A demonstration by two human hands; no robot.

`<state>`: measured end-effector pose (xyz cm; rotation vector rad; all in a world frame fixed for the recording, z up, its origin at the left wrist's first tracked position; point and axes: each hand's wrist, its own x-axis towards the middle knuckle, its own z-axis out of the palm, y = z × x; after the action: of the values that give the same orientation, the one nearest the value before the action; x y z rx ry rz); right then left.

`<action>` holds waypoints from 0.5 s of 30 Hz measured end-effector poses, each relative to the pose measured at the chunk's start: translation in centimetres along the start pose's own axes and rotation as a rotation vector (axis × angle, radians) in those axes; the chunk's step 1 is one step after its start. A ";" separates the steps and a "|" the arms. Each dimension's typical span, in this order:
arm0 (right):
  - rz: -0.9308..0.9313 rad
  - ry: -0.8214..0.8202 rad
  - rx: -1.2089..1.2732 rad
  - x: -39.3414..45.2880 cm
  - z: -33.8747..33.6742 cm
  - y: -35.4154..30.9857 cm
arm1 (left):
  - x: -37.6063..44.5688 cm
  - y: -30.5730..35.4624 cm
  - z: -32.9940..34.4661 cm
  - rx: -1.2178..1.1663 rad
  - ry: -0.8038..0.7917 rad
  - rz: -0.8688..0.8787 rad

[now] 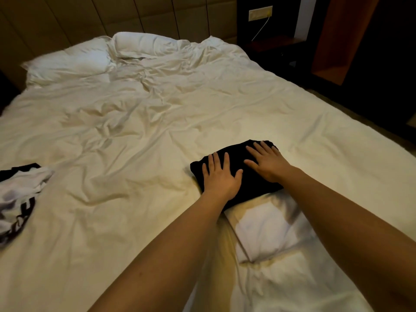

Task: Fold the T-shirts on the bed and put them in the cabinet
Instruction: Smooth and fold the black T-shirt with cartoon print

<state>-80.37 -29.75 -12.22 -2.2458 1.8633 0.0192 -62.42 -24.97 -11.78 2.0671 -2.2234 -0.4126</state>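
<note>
Both hands flat on folded black T-shirt (243,174)

Left hand (221,176) and right hand (267,162) spread, pressing compact dark rectangle on the bed (135,131).

A bedroom: rumpled bed (139,122), pillows (67,64), padded headboard (112,16).

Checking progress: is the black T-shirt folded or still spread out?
Folded: the black T-shirt is a compact rectangle under the left hand and right hand.

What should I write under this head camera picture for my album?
Both hands, left hand and right hand, press flat on a folded black T-shirt on the white bed.
</note>
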 end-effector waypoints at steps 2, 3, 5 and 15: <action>0.006 0.014 -0.048 -0.5 -0.7 -0.6 | -0.3 -0.2 -1.0 0.015 -0.047 0.017; 0.003 0.042 -0.071 -0.8 -1.1 -1.0 | -0.6 -0.5 -1.6 0.029 -0.047 0.037; -0.021 0.112 -0.109 -2.0 -2.1 -2.1 | -1.6 -1.6 -3.1 0.061 -0.003 0.076; -0.152 0.112 -0.071 -8.7 -6.2 -10.8 | -10.4 -9.9 -10.0 0.075 0.167 0.022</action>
<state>-72.40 -20.62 -3.12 -2.4786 1.7657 -0.0667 -49.58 -16.66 -3.36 2.0273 -2.1939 -0.1501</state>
